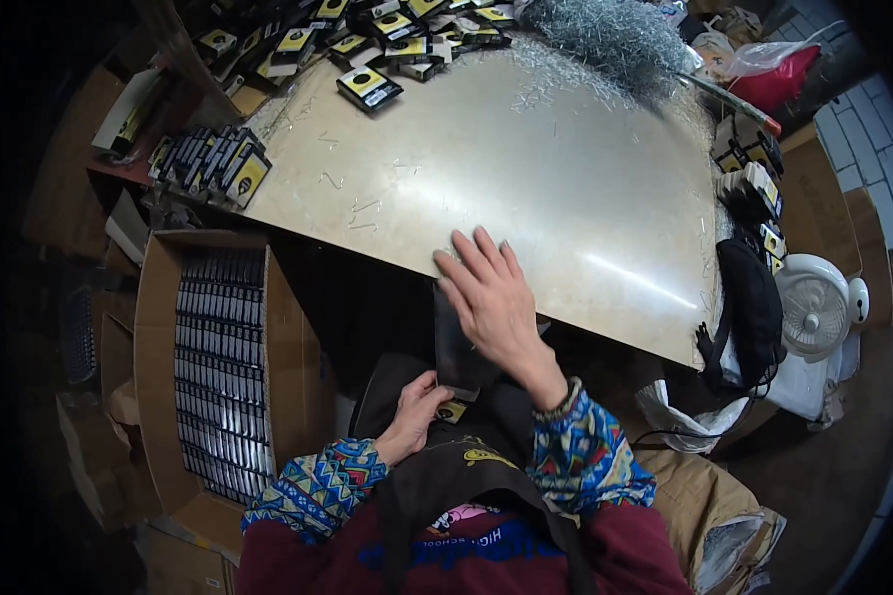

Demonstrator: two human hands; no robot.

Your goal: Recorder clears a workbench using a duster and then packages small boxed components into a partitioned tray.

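Note:
My left hand point(414, 415) is closed at my lap, with thumb and fingers pinching the lower end of a dark, shiny flat piece point(456, 342). What kind of thing it is I cannot make out. Just below those fingertips shows a bit of yellow and black packaging point(451, 411). My right hand point(491, 302) is open, back up, with its fingers stretched out over the near edge of the pale worktable point(526, 169). Its palm partly covers the dark piece. Whether the right hand touches it is hidden.
Small black and yellow boxes point(370, 87) lie heaped at the table's far left; more stand in a row point(213, 164). Bent wires point(610, 40) pile up at the back. A carton point(152, 327) of packed boxes stands left. A black pouch point(749, 312) and white fan point(812, 307) are right.

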